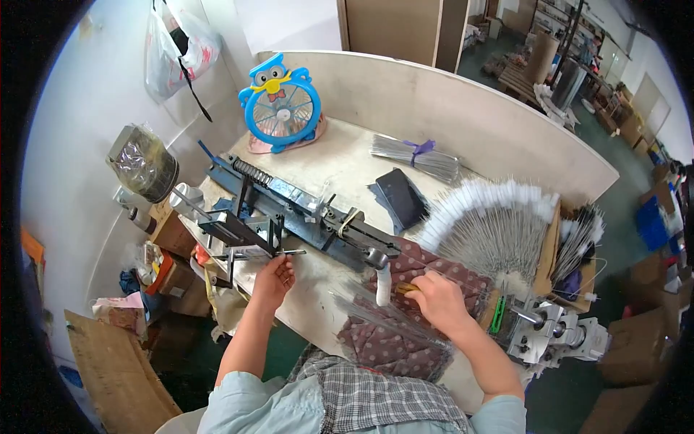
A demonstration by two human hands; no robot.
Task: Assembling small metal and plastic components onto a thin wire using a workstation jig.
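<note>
My left hand is closed, fingertips curled together just under a thin metal rod that juts from a black metal bracket. Whatever is between those fingers is too small to make out. My right hand is closed around a small yellow tool, most of it hidden by the fingers. It is above a brown dotted quilted cloth. Between the hands a white-gripped lever hangs from the long bench jig. Loose thin wires lie across the cloth.
A fanned pile of white-tipped wire brushes spreads at the right, beside a cardboard box. A metal machine head with a green-handled tool stands near right. Behind are a dark pouch, a tied wire bundle and a blue fan.
</note>
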